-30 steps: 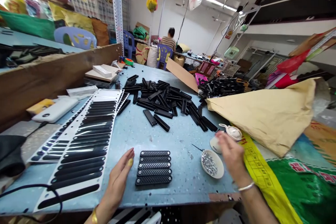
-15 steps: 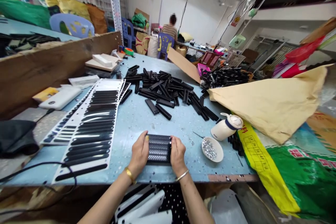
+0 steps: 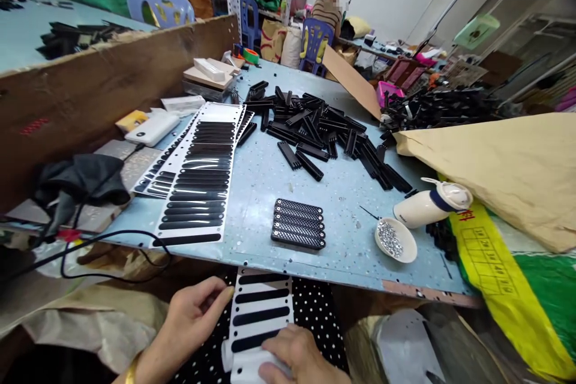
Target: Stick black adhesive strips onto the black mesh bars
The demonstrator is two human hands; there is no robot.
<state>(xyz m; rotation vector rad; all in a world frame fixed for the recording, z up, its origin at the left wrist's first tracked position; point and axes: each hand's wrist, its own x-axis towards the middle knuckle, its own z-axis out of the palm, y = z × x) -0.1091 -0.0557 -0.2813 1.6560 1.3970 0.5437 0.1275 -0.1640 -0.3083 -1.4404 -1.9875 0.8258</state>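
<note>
A white sheet of black adhesive strips [image 3: 262, 315] lies over my lap, just below the table edge. My left hand [image 3: 195, 315] is at the sheet's left edge with thumb and fingers closed together; whether anything is between the tips is hidden. My right hand [image 3: 299, 357] is on the lower part of the sheet, its fingers bent over it and the thumb beneath them. On the table in front rests a block of black textured bars [image 3: 298, 224] laid side by side, with small silver studs at their ends. Neither hand touches it.
A heap of loose black bars [image 3: 315, 123] covers the table's middle back. More strip sheets [image 3: 195, 177] lie at left. A bowl of silver pieces [image 3: 396, 240] and a cream bottle [image 3: 429, 204] stand at right. A wooden board [image 3: 135, 66] borders the left side.
Both hands have let go of the block of black bars, leaving it on the table. They have moved down to the strip sheet on my lap. The view has tilted down.
</note>
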